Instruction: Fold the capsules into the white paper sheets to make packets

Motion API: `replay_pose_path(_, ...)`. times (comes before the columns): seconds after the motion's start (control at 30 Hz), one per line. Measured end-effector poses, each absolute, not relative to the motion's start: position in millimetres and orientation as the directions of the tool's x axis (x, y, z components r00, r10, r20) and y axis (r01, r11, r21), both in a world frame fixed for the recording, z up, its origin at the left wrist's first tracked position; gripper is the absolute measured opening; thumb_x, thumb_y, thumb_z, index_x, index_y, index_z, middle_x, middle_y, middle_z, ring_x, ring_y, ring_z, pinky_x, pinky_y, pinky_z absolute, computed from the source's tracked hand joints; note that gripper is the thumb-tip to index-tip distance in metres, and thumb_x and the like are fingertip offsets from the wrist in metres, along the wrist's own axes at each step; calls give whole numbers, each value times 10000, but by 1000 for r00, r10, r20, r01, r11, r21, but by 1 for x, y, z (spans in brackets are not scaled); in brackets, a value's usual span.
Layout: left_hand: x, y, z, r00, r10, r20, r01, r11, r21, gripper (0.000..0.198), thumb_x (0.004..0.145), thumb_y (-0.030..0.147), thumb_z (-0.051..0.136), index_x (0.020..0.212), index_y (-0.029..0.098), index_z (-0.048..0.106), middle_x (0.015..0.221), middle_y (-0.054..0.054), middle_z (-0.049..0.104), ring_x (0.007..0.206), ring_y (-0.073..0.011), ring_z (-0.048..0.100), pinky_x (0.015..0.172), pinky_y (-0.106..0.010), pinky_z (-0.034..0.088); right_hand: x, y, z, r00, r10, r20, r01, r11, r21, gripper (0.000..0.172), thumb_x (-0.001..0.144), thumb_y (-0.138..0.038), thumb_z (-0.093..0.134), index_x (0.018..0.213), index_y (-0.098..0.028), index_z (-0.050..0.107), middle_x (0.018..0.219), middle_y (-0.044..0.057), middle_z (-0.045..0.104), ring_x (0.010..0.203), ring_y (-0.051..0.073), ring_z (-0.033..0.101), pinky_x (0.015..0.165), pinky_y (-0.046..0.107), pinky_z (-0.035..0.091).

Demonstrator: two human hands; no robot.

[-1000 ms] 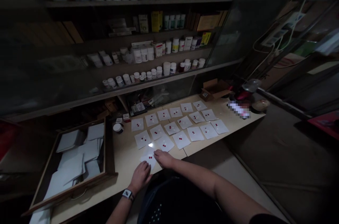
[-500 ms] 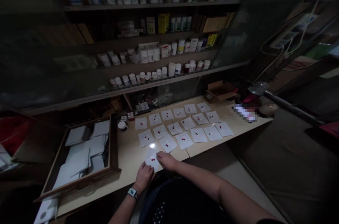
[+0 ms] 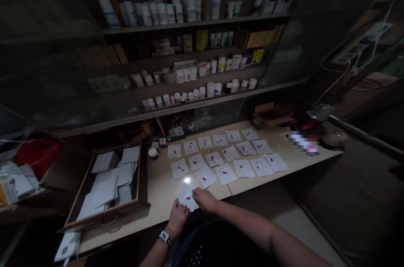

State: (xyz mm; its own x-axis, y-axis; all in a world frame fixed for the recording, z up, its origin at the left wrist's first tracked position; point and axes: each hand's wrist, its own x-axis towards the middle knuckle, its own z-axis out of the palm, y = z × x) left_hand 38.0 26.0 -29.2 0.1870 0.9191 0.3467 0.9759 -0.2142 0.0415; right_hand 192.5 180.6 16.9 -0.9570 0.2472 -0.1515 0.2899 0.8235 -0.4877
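A small white paper square [image 3: 184, 194] with red pills [image 3: 188, 198] on it lies at the front edge of the table. My left hand [image 3: 179, 215], a watch on its wrist, grips the left side of this paper with bent fingers. On the opposite side my right hand [image 3: 205, 200] is closed at the paper's right edge, its fingertips partly hidden. Beyond my hands, rows of similar paper squares [image 3: 225, 174] are spread out flat, each bearing small red pills.
An open wooden drawer [image 3: 143, 182] with stacks of white paper stands at the left. Near it is a white-capped jar [image 3: 153, 153]. An open cardboard box [image 3: 271, 116] sits at the table's back right. Shelves [image 3: 189, 23] of bottles and boxes rise behind.
The camera view has shifted, so the whole scene sits lower and further right. Both hands stay at the same paper, with hardly any movement against the table.
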Motion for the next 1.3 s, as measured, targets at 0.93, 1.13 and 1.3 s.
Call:
replay_pose_path(0.93, 51, 75, 25, -492, 868, -64, 801, 480, 358, 212, 909, 202, 411, 872, 179, 618, 925, -70, 627, 928, -207, 583, 774, -276, 420, 163, 183, 20, -784, 569, -247, 608, 626, -488, 207, 873, -226, 524, 871, -140, 712, 1011, 109, 646, 964, 210, 583, 804, 262, 420)
replay_pose_path(1.13, 53, 56, -2, -239, 958, 161, 962, 212, 171, 396, 846, 66, 442, 1193, 196, 582, 1238, -101, 593, 1132, -254, 522, 944, -401, 416, 158, 184, 18, -801, 547, -242, 595, 684, -423, 232, 874, -236, 515, 922, -134, 718, 1043, 137, 650, 974, 240, 598, 800, 288, 439)
replay_pose_path(1.3, 58, 35, -21, -136, 988, 75, 986, 128, 111, 428, 898, 147, 463, 1315, 209, 536, 1322, -97, 577, 1174, -268, 524, 977, -438, 420, 154, 184, 14, -800, 538, -266, 600, 701, -387, 226, 868, -229, 520, 915, -114, 709, 1051, 159, 646, 960, 255, 607, 781, 305, 456)
